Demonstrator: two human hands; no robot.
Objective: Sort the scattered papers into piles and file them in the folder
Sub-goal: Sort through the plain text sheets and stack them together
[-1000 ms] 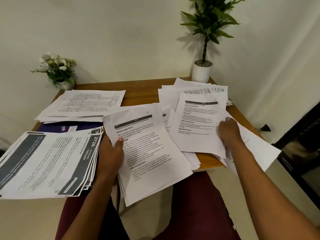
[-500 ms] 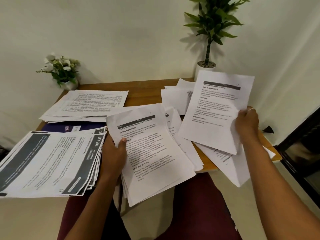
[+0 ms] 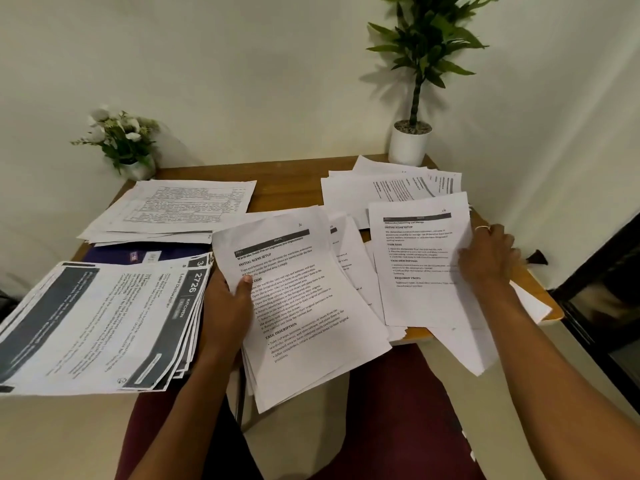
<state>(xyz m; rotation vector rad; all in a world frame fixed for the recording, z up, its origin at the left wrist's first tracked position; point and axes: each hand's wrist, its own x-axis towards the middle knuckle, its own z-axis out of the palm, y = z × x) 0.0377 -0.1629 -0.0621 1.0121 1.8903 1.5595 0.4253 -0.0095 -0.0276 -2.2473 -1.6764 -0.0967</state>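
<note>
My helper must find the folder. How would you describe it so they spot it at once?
On the left of the wooden table, in front of the white-flower pot, the folder lies flat, mostly covered, between the far pile of ruled forms and the fanned dark-banded stack. It alone is dark blue among white sheets.

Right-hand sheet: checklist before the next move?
1. Right hand holds the sheet by its right edge: ok.
2. Only one sheet held: cannot tell.
3. Left hand grips the middle stack, thumb on top: ok.
4. Sheet's layout matches that stack's top page: ok.
5. Blue folder free to open: not ok, piles overlap it.
</note>
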